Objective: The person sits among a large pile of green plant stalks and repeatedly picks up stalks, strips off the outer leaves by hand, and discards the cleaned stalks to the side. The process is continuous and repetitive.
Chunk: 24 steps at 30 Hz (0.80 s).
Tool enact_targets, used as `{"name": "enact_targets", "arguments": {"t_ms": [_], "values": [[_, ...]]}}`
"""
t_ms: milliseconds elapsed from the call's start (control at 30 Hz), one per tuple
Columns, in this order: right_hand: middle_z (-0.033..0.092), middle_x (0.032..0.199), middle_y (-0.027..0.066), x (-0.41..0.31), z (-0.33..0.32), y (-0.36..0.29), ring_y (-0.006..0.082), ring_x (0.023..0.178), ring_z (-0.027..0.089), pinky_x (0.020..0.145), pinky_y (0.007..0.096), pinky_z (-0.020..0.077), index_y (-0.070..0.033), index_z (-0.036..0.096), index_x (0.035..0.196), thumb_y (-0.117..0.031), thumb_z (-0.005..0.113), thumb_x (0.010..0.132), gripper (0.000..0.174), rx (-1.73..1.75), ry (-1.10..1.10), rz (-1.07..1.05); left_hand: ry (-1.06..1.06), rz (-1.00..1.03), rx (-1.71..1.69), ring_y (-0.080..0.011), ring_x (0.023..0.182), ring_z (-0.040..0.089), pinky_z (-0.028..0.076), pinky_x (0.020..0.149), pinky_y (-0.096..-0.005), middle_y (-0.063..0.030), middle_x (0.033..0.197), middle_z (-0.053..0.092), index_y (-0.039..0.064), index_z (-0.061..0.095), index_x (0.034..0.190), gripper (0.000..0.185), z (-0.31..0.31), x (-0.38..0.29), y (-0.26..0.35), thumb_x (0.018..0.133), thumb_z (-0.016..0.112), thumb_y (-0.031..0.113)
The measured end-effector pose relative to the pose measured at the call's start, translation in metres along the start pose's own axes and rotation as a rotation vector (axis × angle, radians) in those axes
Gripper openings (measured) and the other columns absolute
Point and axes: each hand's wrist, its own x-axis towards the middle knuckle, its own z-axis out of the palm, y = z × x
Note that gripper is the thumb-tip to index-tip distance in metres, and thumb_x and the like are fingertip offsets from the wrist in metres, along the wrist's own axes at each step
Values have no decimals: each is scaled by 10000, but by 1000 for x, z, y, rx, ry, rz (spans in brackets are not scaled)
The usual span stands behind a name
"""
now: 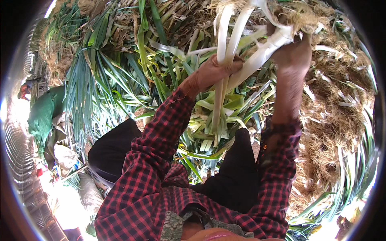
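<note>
My left hand (221,67) is closed around the white stalks of several leeks (238,33), held root end up, away from my body. Fibrous roots hang at their upper ends. Beside them my right hand (291,52), blurred, is at the root end of a thicker leek stalk (261,55) that slants down towards my left hand. Its fingers are mostly hidden behind the stalk and roots, so its hold cannot be made out. Cut green and pale leek leaves (217,114) lie below the hands, between my knees.
A large heap of leeks with tangled roots (325,141) lies at the right. Long green leaves (81,87) spread at the left, near a green mesh sack (45,111) and a pale sack (89,192). Dry leaves and roots (187,15) are piled ahead. A ribbed wall curves along the left.
</note>
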Motion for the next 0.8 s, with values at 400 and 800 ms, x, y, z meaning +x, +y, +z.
{"name": "enact_targets", "arguments": {"t_ms": [400, 800], "values": [[611, 1217, 175, 101, -88, -50, 316, 1072, 607, 916, 446, 511, -9, 575, 1216, -141, 482, 987, 280, -891, 390, -347, 18, -179, 170, -115, 894, 577, 489, 807, -299, -11, 945, 621, 23, 652, 1090, 335, 21, -90, 59, 878, 751, 262], [567, 1360, 71, -162, 63, 11, 312, 1225, 547, 1014, 450, 455, -212, 568, 1311, -55, 576, 913, 429, -2316, -1385, -1014, 167, 175, -4, -134, 902, 601, 522, 786, -288, -53, 1003, 649, -21, 595, 1179, 418, -27, -105, 46, 876, 739, 230]]}}
